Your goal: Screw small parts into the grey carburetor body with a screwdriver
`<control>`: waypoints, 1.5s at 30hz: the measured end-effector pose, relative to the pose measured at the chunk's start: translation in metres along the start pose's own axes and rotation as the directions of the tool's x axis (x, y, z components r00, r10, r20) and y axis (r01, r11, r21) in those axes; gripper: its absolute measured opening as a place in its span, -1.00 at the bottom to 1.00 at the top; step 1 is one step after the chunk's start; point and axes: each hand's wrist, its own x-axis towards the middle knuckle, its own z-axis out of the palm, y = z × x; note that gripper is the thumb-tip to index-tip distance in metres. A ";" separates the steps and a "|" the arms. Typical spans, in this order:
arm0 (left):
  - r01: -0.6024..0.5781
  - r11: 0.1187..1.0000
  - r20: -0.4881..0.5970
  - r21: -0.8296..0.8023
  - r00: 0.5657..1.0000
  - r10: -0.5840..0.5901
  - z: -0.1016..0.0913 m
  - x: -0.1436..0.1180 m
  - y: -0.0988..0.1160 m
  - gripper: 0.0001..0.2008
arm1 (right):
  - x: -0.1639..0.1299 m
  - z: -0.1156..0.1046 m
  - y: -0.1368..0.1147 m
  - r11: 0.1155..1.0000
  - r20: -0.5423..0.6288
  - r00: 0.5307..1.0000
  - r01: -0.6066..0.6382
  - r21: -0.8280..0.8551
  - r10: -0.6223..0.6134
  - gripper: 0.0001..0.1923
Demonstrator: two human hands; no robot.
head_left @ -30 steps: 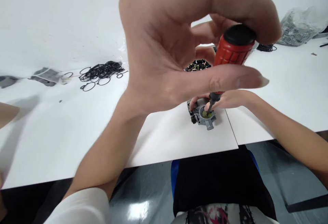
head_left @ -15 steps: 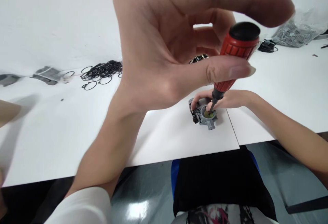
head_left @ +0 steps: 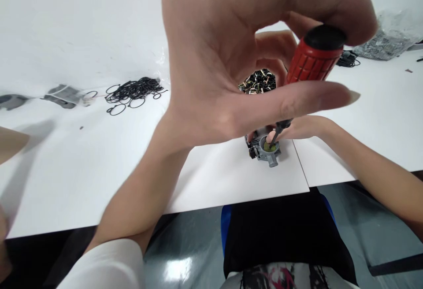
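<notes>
Close to the camera, my left hand [head_left: 211, 73] grips a screwdriver [head_left: 313, 62] with a red ribbed handle and black end cap, between thumb and fingers. The screwdriver slants down, and its tip reaches into the round bore of a grey metal throttle body [head_left: 271, 159] with a brass-coloured disc inside. The throttle body rests on the white table [head_left: 231, 179]. My right hand [head_left: 304, 127] holds it from the far right side, a fingertip at the bore's rim. My left thumb hides part of the screwdriver and of the right hand.
Behind my left hand lies a pile of small black and brass parts [head_left: 259, 81]. To the left are black rubber rings [head_left: 135, 91] and a grey bagged item [head_left: 62, 96]. A clear bag of metal parts [head_left: 383, 40] sits far right. Another person's arm [head_left: 11, 143] shows at the left edge.
My left fingers and thumb have shifted right around the screwdriver handle, the index finger now against its cap. More of the small-parts pile shows. The throttle body and right hand stay almost in place.
</notes>
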 end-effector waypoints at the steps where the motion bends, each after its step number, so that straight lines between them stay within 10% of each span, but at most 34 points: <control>1: -0.058 0.998 -0.045 0.010 0.997 0.058 0.000 0.000 -0.001 -0.18 | 0.000 0.000 0.000 1.000 -0.003 1.000 -0.004 -0.003 0.004 -0.67; 6: -0.139 0.972 -0.076 0.191 0.985 0.156 -0.003 -0.008 -0.006 -0.49 | 0.000 -0.001 0.001 1.000 0.004 1.000 0.010 0.006 -0.010 -0.68; 27: 0.161 0.980 -0.021 0.113 0.987 -0.159 -0.004 -0.006 0.001 -0.30 | 0.003 -0.004 0.004 0.997 0.018 0.998 0.053 -0.054 -0.052 -0.77; 45: 0.162 0.983 0.062 0.091 0.984 -0.168 -0.014 -0.017 -0.008 -0.44 | -0.001 -0.001 0.002 1.000 0.015 1.000 -0.002 0.019 0.002 -0.71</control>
